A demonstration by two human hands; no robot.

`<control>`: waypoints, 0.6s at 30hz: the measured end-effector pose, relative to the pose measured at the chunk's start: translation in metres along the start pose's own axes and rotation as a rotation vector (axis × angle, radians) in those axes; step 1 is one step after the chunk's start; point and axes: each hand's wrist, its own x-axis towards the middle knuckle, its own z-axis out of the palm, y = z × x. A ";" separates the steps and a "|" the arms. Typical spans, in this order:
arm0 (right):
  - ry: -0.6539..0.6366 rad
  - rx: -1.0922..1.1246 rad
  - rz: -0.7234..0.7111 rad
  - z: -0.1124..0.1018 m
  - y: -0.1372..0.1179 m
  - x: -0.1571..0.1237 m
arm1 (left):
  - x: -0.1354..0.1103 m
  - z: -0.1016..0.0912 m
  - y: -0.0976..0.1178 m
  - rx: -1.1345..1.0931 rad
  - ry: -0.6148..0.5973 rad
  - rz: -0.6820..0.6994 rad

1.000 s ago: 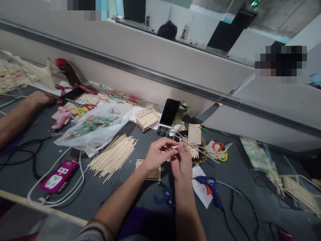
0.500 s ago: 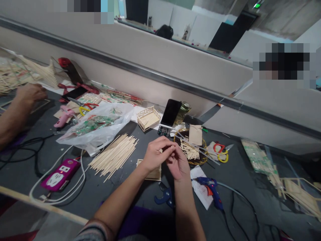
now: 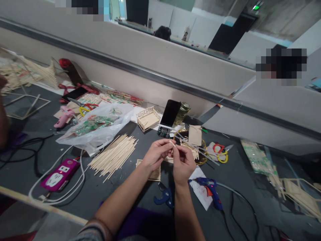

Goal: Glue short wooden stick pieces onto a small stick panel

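A short pale wooden stick (image 3: 172, 143) is pinched between the fingertips of both hands above the dark table. My left hand (image 3: 156, 154) closes on it from the left, my right hand (image 3: 185, 164) from the right; part of the stick is hidden by the fingers. Below my left hand lies a small slatted wooden panel (image 3: 154, 175), partly covered by the wrist. Close to my right forearm are a blue hand cutter (image 3: 164, 198) and a blue glue gun (image 3: 212, 188), its nozzle over a white paper (image 3: 202, 197). Behind my right hand stands a basket (image 3: 205, 152) with short sticks.
Long sticks (image 3: 115, 155) lie in a pile at left, beside a plastic bag (image 3: 100, 124) and a purple power strip (image 3: 60, 174) with cables. A small railed wooden model (image 3: 148, 119), a phone (image 3: 171, 113) and scissors (image 3: 222, 153) stand or lie farther back. Another person's arm (image 3: 3, 117) shows at far left.
My hands have turned and the right hand has shifted slightly right, so the stick between the fingertips now shows. The other person's hand at left has drawn back toward the frame edge.
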 end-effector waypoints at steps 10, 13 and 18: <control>-0.306 -0.048 -0.053 -0.013 0.002 0.007 | 0.006 -0.009 0.008 -0.183 -0.009 -0.150; -0.372 -0.001 -0.004 -0.019 0.002 0.013 | 0.005 -0.011 0.008 -0.050 -0.063 -0.169; -0.487 0.097 0.124 -0.027 0.003 0.020 | 0.001 -0.011 0.011 0.166 -0.094 -0.151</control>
